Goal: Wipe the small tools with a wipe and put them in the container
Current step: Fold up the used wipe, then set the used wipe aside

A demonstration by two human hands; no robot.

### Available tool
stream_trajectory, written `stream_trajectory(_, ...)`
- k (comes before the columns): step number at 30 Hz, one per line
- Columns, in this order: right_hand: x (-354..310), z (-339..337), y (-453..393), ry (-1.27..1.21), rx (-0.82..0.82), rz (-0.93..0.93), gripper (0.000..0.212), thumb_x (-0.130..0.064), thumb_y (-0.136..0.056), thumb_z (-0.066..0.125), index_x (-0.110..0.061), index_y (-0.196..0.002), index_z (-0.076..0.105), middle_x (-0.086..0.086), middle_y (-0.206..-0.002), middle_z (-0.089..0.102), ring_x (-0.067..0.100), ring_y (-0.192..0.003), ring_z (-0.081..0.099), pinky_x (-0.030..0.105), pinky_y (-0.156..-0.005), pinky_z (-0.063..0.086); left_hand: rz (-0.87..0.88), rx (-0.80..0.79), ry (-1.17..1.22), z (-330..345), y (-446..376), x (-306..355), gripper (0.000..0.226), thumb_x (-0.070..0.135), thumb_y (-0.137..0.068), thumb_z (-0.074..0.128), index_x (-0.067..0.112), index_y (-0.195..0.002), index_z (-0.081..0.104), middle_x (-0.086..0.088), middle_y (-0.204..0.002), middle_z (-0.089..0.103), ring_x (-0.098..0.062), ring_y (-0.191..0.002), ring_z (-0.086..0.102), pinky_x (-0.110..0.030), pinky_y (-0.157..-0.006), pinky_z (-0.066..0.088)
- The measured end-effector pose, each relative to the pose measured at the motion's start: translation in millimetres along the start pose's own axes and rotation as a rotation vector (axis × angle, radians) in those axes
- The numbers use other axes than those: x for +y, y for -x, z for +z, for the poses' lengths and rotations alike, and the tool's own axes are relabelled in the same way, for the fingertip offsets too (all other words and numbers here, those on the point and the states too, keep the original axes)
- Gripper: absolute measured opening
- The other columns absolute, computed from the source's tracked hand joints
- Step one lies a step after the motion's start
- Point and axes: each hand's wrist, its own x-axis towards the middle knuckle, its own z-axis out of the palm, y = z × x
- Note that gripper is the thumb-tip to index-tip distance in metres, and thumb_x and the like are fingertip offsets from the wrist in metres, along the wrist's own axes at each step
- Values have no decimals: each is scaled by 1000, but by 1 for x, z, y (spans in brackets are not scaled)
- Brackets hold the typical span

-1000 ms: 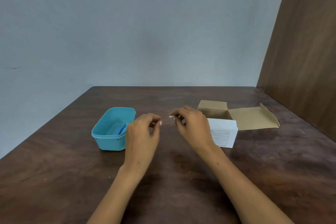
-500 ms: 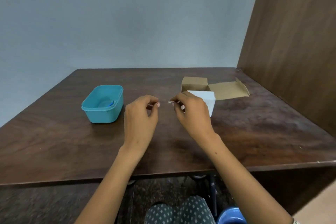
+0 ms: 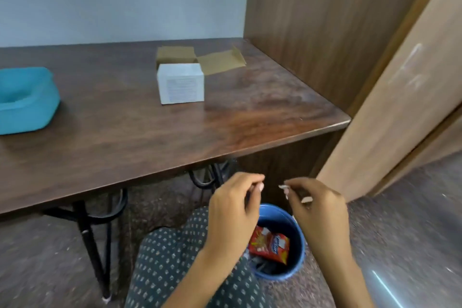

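Note:
Both my hands hang below the table's front edge, above a blue bin (image 3: 298, 237) on the floor. My right hand (image 3: 318, 210) pinches a small white scrap (image 3: 283, 186) between thumb and forefinger. My left hand (image 3: 233, 205) has its fingertips pinched together on something small that the fingers mostly hide. The teal container (image 3: 27, 105) stands on the table (image 3: 140, 137) at the far left, cut off by the frame edge and blurred. No small tool shows clearly.
A white box (image 3: 181, 85) with open brown flaps (image 3: 221, 61) sits mid-table. A red snack wrapper (image 3: 270, 245) lies in the bin. My knee in dotted cloth (image 3: 175, 257), black table legs (image 3: 92, 240) and a wooden partition (image 3: 312, 32) on the right surround the hands.
The view has swung down and right. Both hands, still pinching, moved off the tabletop and now hover over the blue bin below the table's edge.

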Motion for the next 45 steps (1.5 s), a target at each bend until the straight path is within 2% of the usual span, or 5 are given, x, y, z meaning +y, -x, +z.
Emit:
stream_trajectory(9,128,83,23,190,-179,528,17,-10,-84,60,-20,-92,71,8,-89,72,28,-79,65,35,-70,54,-204,-274,-144,114,29,-64,15,13,-88,60,14,-98,70,3,-94,72,-12,-84,67,-25,-71,54)
stream_trajectory(19,146,102,2,281,-303,506,28,-5,-83,55,-15,-105,69,15,-97,70,37,-89,64,38,-74,51,-282,-381,-201,133,17,-70,19,11,-90,56,12,-105,67,-1,-100,71,-16,-92,66,-27,-77,51)
stream_trajectory(29,19,4,-35,156,-434,149,9,-20,-76,72,-29,-73,71,-4,-74,70,16,-73,65,33,-67,54,-22,-87,-46,32,-24,4,19,11,-88,61,17,-104,68,6,-98,69,-5,-82,65,-24,-73,54)
stream_trajectory(35,-84,-21,-79,-98,-212,-171,4,-28,-80,70,-29,-83,70,-16,-76,67,-2,-73,61,19,-64,49,43,228,-37,-63,-63,23,17,8,-87,64,14,-103,70,7,-97,70,1,-87,64,-8,-74,48)
stream_trajectory(45,-137,101,-150,-72,-350,-38,45,-39,-83,67,-8,-114,56,10,-115,62,30,-107,57,36,-79,45,-290,400,-186,-126,-112,-49,35,19,-91,60,9,-125,58,-5,-123,64,-15,-112,59,-31,-97,47)
